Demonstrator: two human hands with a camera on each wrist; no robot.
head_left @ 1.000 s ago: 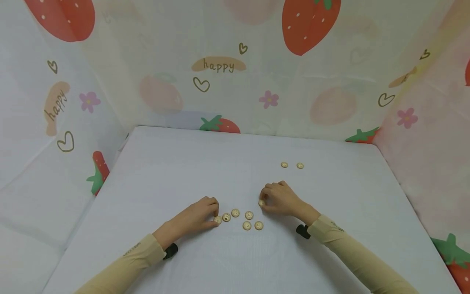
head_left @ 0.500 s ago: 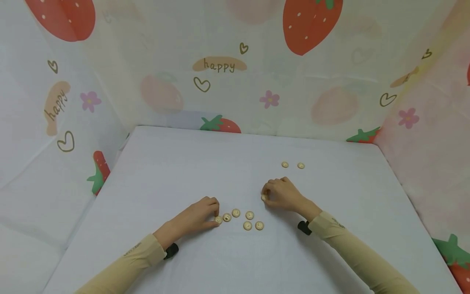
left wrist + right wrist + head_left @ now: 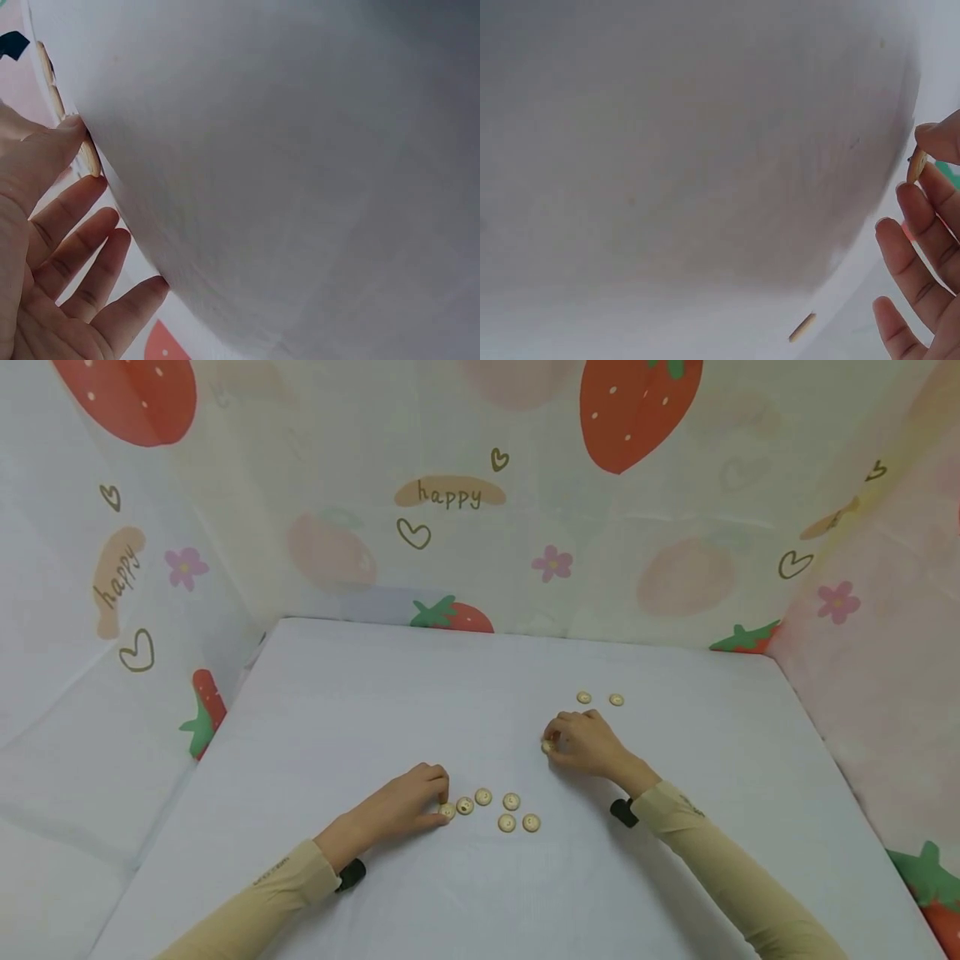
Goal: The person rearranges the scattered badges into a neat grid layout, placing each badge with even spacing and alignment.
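Note:
My left hand (image 3: 401, 802) rests on the white table, its thumb and index finger pinching a small round wooden disc (image 3: 447, 811) at the left end of a short row. The left wrist view shows that pinched wooden disc (image 3: 91, 156) edge-on. Farther right and deeper on the table, my right hand (image 3: 592, 745) pinches another wooden disc (image 3: 548, 746) between thumb and index finger. Tilted, this disc (image 3: 917, 163) shows in the right wrist view, the other fingers spread beside it. The discs carry dark marks too small to read.
Right of my left hand lie several more discs (image 3: 507, 822) in a loose cluster. Two discs (image 3: 617, 700) lie side by side beyond my right hand. Strawberry-printed cloth walls (image 3: 450, 552) stand along the back and sides of the white table (image 3: 360, 693).
My right hand has moved away from me and slightly right, carrying its wooden disc toward the two far discs. The left hand stays on its disc.

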